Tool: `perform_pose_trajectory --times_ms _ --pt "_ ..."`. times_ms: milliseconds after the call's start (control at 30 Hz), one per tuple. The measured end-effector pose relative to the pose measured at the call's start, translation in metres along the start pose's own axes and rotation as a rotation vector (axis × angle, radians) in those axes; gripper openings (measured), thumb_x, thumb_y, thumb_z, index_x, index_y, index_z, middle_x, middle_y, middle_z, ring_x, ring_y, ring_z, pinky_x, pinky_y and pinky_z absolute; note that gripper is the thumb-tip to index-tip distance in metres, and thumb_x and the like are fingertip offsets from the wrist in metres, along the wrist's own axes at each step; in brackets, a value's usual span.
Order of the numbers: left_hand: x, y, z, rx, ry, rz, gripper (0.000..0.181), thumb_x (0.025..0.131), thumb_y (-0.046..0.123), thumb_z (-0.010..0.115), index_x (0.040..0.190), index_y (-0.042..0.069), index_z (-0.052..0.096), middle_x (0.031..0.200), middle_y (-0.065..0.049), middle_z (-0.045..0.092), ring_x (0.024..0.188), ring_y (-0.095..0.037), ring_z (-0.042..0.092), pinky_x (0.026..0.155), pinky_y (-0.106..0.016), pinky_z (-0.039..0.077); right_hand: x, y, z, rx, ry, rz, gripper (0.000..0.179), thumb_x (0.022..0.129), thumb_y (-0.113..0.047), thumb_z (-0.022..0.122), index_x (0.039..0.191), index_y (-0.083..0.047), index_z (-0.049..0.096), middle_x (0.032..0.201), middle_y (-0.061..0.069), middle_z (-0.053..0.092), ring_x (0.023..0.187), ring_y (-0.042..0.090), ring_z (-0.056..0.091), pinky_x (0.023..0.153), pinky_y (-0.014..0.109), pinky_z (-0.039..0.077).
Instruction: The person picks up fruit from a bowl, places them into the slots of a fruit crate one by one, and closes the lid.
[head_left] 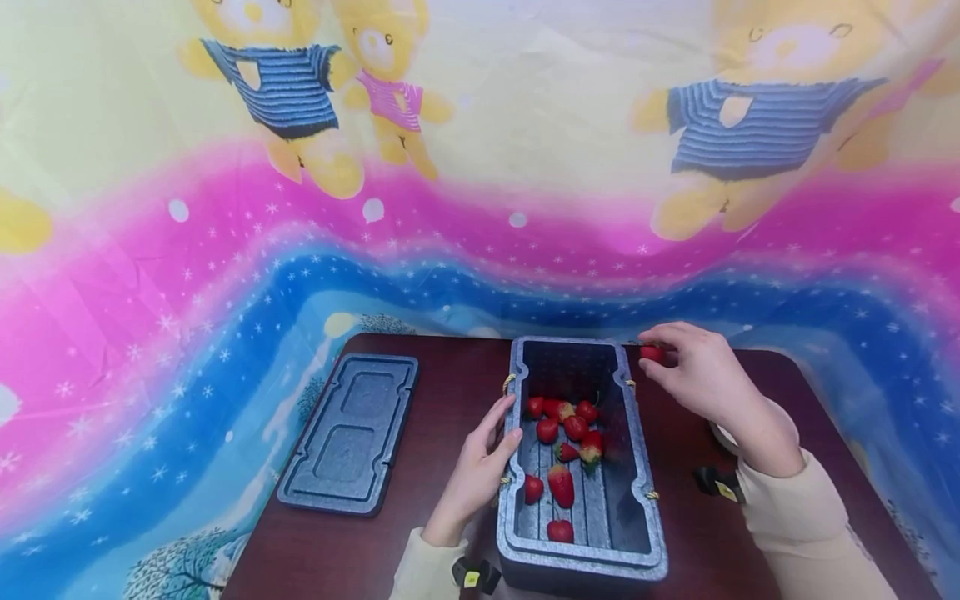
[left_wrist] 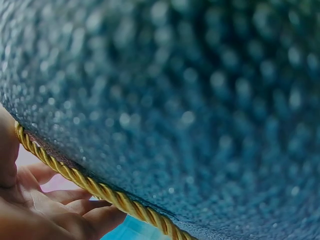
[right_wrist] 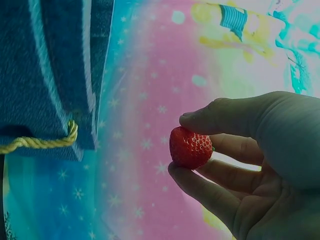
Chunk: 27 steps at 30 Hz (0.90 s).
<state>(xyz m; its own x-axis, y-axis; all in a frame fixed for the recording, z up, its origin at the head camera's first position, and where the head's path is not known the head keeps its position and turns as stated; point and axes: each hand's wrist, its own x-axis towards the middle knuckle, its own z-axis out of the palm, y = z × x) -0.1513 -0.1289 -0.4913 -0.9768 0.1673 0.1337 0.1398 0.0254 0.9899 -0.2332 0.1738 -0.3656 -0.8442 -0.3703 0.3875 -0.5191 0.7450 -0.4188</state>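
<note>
A grey foam box (head_left: 656, 508) with a yellow rope handle (right_wrist: 37, 144) stands open at the middle of the table. Inside it lie several red strawberries (head_left: 560, 486), some with green leaves. To the right of the box's far end, my right hand (head_left: 697, 371) pinches one strawberry (right_wrist: 190, 148) between thumb and fingertips, held up off the table. My left hand (head_left: 480, 462) rests its fairly straight fingers against the box's left side and rim. In the left wrist view the box wall fills most of the picture, with the left hand (left_wrist: 55, 205) behind the twisted rope (left_wrist: 90, 184).
The grey lid (head_left: 348, 433) lies flat on the dark brown table (head_left: 442, 400), left of the box. A white round item (head_left: 723, 437) is partly hidden beneath my right wrist. Behind the table hangs a patterned cloth (head_left: 525, 225) with bears.
</note>
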Motion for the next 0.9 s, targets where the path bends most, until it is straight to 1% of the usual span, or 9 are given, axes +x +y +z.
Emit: perform_pose_trajectory --times_ms 200,500,667,900 --pt "0.0 0.0 0.0 0.003 -0.001 -0.002 0.055 0.105 0.025 0.055 0.157 0.017 0.038 0.166 -0.009 0.023 0.149 -0.026 0.03 0.116 -0.043 0.033 0.004 -0.01 0.004 0.009 -0.027 -0.01 0.036 0.084 -0.004 0.08 0.118 0.002 0.07 0.115 0.021 0.067 0.088 0.034 0.073 0.076 0.051 0.059" --pt "-0.001 0.0 -0.001 0.013 0.002 0.012 0.055 0.106 0.025 0.055 0.157 0.016 0.038 0.166 -0.01 0.024 0.149 -0.027 0.031 0.115 -0.045 0.033 0.01 -0.02 0.011 0.019 -0.054 -0.037 0.033 0.083 -0.001 0.08 0.115 0.0 0.072 0.113 0.018 0.068 0.086 0.029 0.073 0.075 0.048 0.06" --pt "-0.001 0.0 0.0 0.015 -0.001 0.016 0.055 0.106 0.025 0.054 0.157 0.016 0.038 0.166 -0.01 0.024 0.149 -0.027 0.03 0.115 -0.045 0.033 0.013 -0.024 0.014 0.011 -0.058 -0.063 0.032 0.083 -0.003 0.081 0.114 -0.002 0.073 0.113 0.016 0.069 0.086 0.027 0.073 0.075 0.046 0.061" --pt "-0.001 -0.001 0.0 0.015 0.001 0.015 0.055 0.106 0.025 0.055 0.157 0.016 0.038 0.166 -0.01 0.024 0.149 -0.027 0.03 0.115 -0.045 0.033 0.017 -0.031 0.015 0.005 -0.068 -0.078 0.032 0.085 -0.005 0.08 0.116 -0.003 0.073 0.114 0.015 0.069 0.084 0.025 0.071 0.074 0.044 0.061"
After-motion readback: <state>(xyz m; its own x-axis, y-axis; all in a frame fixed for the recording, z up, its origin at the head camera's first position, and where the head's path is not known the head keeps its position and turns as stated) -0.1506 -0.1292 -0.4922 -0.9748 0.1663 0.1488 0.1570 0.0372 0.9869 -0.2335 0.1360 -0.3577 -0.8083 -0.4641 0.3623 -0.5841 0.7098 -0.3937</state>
